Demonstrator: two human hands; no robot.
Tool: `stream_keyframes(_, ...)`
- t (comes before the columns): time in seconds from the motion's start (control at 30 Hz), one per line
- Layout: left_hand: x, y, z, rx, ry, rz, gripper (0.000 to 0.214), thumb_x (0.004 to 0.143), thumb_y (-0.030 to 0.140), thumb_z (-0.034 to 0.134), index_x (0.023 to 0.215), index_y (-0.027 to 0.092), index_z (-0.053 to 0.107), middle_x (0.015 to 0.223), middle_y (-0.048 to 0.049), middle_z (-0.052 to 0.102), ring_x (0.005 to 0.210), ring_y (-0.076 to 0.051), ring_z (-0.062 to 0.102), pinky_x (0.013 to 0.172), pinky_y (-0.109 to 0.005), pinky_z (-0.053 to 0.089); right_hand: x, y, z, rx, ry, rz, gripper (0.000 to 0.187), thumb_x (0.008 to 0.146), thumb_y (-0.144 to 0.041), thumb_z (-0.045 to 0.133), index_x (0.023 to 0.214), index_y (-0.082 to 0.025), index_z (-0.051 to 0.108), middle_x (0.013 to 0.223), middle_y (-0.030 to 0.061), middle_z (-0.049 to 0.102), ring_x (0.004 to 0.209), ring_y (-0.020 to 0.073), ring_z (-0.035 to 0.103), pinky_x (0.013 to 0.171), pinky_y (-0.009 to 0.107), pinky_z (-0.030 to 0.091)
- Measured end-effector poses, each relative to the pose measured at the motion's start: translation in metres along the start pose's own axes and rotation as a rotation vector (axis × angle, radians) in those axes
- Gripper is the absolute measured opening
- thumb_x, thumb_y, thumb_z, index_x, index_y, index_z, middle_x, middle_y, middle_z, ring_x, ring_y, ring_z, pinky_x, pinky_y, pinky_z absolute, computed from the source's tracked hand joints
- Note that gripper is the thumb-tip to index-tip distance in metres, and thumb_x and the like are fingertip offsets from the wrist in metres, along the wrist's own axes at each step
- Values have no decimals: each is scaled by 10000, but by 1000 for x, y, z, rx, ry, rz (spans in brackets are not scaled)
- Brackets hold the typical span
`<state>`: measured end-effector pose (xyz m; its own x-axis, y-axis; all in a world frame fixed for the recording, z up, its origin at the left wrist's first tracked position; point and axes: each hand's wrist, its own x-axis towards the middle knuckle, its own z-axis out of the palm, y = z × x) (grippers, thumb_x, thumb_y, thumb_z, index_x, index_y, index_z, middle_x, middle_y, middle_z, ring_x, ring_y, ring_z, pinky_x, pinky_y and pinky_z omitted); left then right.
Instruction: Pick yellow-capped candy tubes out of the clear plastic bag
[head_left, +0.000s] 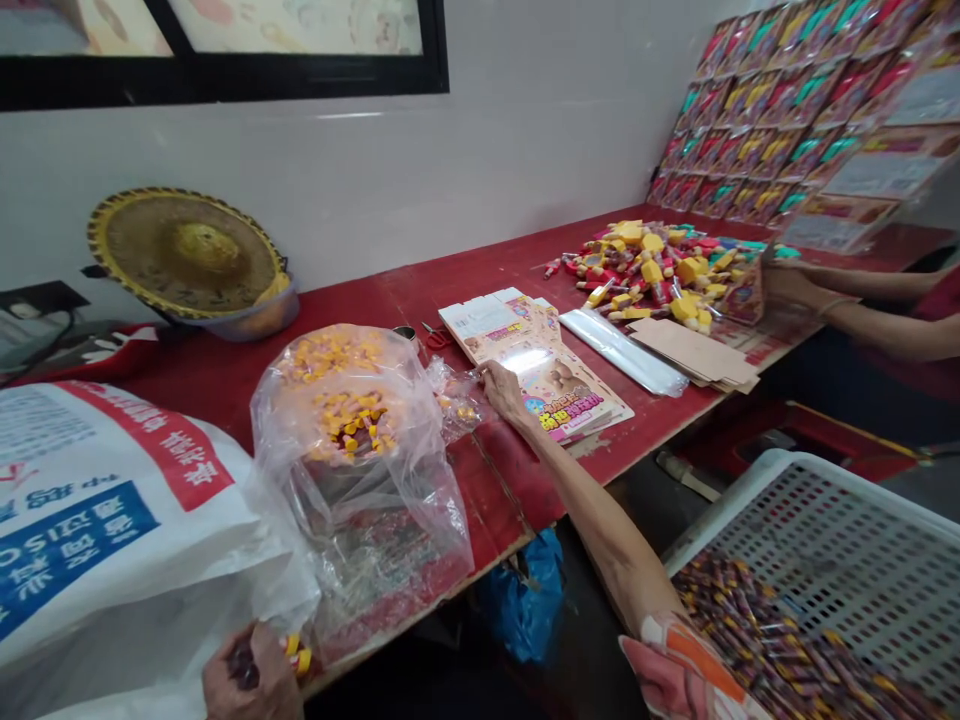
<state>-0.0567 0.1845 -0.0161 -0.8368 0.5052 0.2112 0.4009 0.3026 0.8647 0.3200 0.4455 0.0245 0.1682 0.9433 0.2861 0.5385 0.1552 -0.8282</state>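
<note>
My left hand (pixel 251 675) is at the bottom edge, closed around a few small tubes with yellow caps (pixel 298 655), right beside a clear plastic bag (pixel 360 450) that holds several yellow-capped pieces. My right arm reaches forward over the red table (pixel 420 290). My right hand (pixel 501 388) rests with fingers pinched at the left edge of a stack of printed cards (pixel 551 375), next to a small clear bag (pixel 457 400).
A large white woven sack (pixel 97 500) lies at the left. A straw hat (pixel 187 250) rests on a bowl by the wall. Another person's arms (pixel 862 310) work at a pile of yellow and red toys (pixel 652 270). A white basket (pixel 825 560) holds several tubes.
</note>
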Motion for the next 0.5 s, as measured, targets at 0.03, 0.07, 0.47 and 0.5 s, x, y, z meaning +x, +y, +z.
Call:
stream_keyframes(0.03, 0, 0, 0, 2, 6, -1, 282, 733, 462, 610, 890, 228, 610, 814, 8, 576, 774, -226, 547, 798, -399, 436, 10, -6, 3, 15, 25, -20, 326, 973, -154, 380, 1086, -213, 680, 974, 43, 686, 962, 224, 637, 947, 326, 491)
stream_keyframes(0.07, 0, 0, 0, 6, 14, 1, 281, 733, 461, 611, 890, 228, 612, 808, 9, 577, 767, -225, 547, 787, -395, 435, 20, -11, 8, 32, 38, -40, 340, 979, -161, 371, 1121, -212, 676, 1025, 46, 687, 990, 220, 635, 971, 328, 485)
stream_keyframes(0.47, -4, 7, -2, 46, 37, 47, 323, 751, 527, 580, 890, 235, 593, 796, -4, 589, 733, -227, 571, 723, -382, 453, 54, -18, 49, 266, -138, 0, 554, 828, -167, 422, 1348, -191, 610, 997, 26, 687, 816, 187, 672, 821, 320, 560)
stream_keyframes(0.5, -3, 6, -2, 53, 38, 37, 329, 750, 528, 582, 893, 233, 601, 799, -6, 592, 738, -227, 572, 728, -381, 454, 54, -18, 48, 283, -149, 3, 570, 810, -166, 440, 1356, -190, 606, 1015, 26, 690, 822, 180, 677, 830, 314, 562)
